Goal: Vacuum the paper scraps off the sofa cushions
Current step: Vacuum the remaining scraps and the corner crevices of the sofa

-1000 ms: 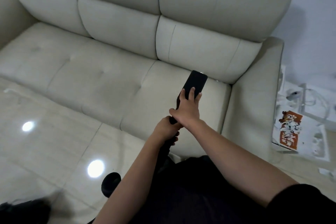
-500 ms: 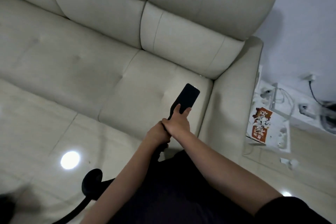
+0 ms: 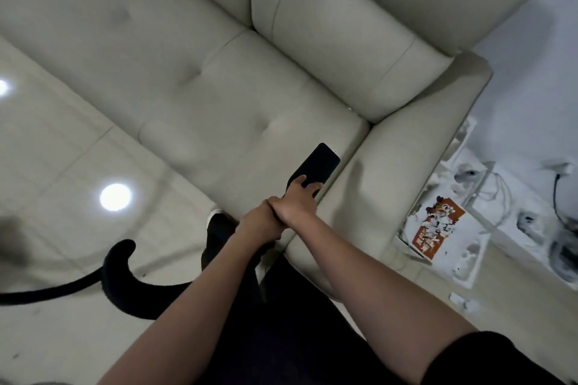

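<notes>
The vacuum nozzle [image 3: 319, 162] lay flat on the seat cushion [image 3: 234, 109], just beside the armrest [image 3: 406, 150], probably so that its mouth sealed against the upholstery along the seam. The right hand [image 3: 297, 201] held it at the front, fingers [image 3: 301, 180] pressed together and curled over its rear edge, apparently to steer and bear down. The left hand [image 3: 258, 226] gripped the same tool directly behind, touching the right wrist, probably to supply push. The nozzle appeared as a flat, matte black rectangle with rounded corners. No paper scraps could be made out near the armrest.

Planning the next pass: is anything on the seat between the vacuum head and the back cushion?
Nothing visible does. The vacuum head lies on the seat cushion beside the armrest, with only upholstery up to the back cushion.
</notes>
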